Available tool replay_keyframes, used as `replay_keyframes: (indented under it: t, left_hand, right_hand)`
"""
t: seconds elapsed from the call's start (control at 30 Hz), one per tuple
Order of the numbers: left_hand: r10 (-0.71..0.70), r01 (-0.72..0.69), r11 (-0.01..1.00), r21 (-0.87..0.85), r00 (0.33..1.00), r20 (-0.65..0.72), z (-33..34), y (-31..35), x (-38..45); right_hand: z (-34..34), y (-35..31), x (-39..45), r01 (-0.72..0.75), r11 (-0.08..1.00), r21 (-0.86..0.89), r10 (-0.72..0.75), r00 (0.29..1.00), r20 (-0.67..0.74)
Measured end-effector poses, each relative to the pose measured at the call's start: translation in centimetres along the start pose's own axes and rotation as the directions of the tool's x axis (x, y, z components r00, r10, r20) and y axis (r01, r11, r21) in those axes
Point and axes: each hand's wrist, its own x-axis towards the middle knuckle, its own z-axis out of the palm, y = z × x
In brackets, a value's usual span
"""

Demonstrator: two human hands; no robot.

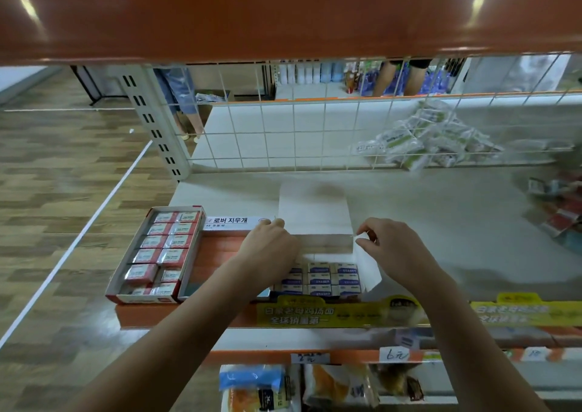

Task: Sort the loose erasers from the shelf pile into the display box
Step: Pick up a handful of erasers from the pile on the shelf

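Head view: two hands at a box of erasers on a shelf.
The left hand point(271, 244) gripped the white box point(315, 213) lid; the right hand point(390, 248) pinched its side flap. Blue erasers point(330, 279) sat inside.

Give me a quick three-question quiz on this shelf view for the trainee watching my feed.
1. True or false: the red-trimmed box at the shelf's left end already holds wrapped erasers.
2. What is the right hand pinching? A) the white side flap of the display box B) a loose eraser C) the price tag
3. Where do the loose red erasers lie relative to the display box?

Key:
1. True.
2. A; the left hand rests on the box's other side, above the blue-labelled erasers.
3. Far right on the same shelf.
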Motion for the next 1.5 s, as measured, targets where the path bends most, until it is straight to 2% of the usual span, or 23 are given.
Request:
replay_keyframes:
  t: [0.13, 0.23, 0.33, 0.4, 0.5, 0.73, 1.0, 1.13, 1.27, 1.5]
  left_hand:
    - [0.007, -0.006, 1.0, 0.013, 0.997, -0.082, -0.2, 0.2, -0.1]
    - [0.039, -0.043, 0.999, -0.017, 0.976, -0.216, -1.4, 0.6, 0.6]
    - [0.063, -0.088, 0.995, -0.056, 0.934, -0.351, -3.5, 2.0, 2.5]
    - [0.106, -0.147, 0.987, -0.071, 0.907, -0.407, -4.8, 4.1, 4.2]
    - [0.183, -0.255, 0.961, -0.105, 0.875, -0.448, -6.3, 8.7, 6.5]
    - [0.302, -0.406, 0.897, -0.176, 0.852, -0.429, -8.3, 22.7, 10.8]
    - [0.304, -0.381, 0.914, -0.138, 0.871, -0.387, -10.8, 36.6, 16.9]
    - [0.275, -0.361, 0.916, -0.174, 0.883, -0.381, -12.0, 39.5, 20.1]
    - [0.208, -0.312, 0.931, -0.189, 0.88, -0.426, -13.2, 40.4, 23.9]
    - [0.102, -0.234, 0.936, -0.264, 0.897, -0.431, -16.0, 41.2, 31.9]
  right_hand:
    - [-0.9, -0.6, 0.2, 0.012, 1.0, -0.003, -0.012, 1.0, -0.001]
    - [-2.2, -0.7, 0.3, 0.011, 1.0, -0.022, -0.013, 0.994, -0.109]
    - [-3.6, 0.3, -0.5, 0.011, 0.99, -0.142, -0.04, 0.978, -0.203]
    - [-4.6, 1.6, -1.7, -0.025, 0.973, -0.23, -0.024, 0.978, -0.208]
    - [-6.2, 4.6, -4.4, -0.132, 0.948, -0.288, 0.079, 0.979, -0.189]
    - [-10.4, 15.0, -12.9, -0.386, 0.891, -0.242, 0.357, 0.921, -0.153]
    - [-15.0, 28.9, -19.2, -0.489, 0.854, -0.179, 0.457, 0.868, -0.195]
    - [-16.3, 33.7, -19.3, -0.539, 0.832, -0.131, 0.508, 0.835, -0.21]
    - [-17.4, 37.7, -17.4, -0.524, 0.848, -0.085, 0.494, 0.837, -0.237]
    - [-19.8, 44.1, -12.2, -0.494, 0.869, -0.011, 0.482, 0.853, -0.201]
